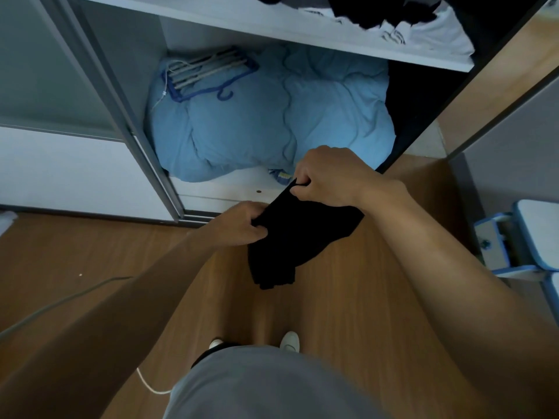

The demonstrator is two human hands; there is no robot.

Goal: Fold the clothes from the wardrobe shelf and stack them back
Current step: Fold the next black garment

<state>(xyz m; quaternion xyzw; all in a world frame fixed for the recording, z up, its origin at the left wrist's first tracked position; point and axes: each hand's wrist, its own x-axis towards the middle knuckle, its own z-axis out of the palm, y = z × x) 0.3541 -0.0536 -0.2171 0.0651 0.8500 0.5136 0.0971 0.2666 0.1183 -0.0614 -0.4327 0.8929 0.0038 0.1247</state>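
The person stands in front of the open wardrobe and holds a black garment (298,237) in the air over the wooden floor (348,313), below the white shelf (242,25) where the other clothes (423,28) lie heaped toward its right end. The left hand (239,223) has its fingers curled round the garment's near left edge, and the right hand (328,179) pinches its far top corner between thumb and curled fingers. The cloth already hangs doubled into a narrow band, its loose end dangling toward the feet, so the step in hand looks like a mid-air fold of 1 piece, partly done. The next move probably calls for bringing the hanging end up to meet the held edge, keeping both grips firm so the layers stay aligned, then lifting the bundle onto the shelf. In the wardrobe's bottom compartment a blue quilt (272,116) carries a blue hanger rack (208,72) on its left corner. No brand, label or readable writing shows; the print on the white shirts is too blurred to read.
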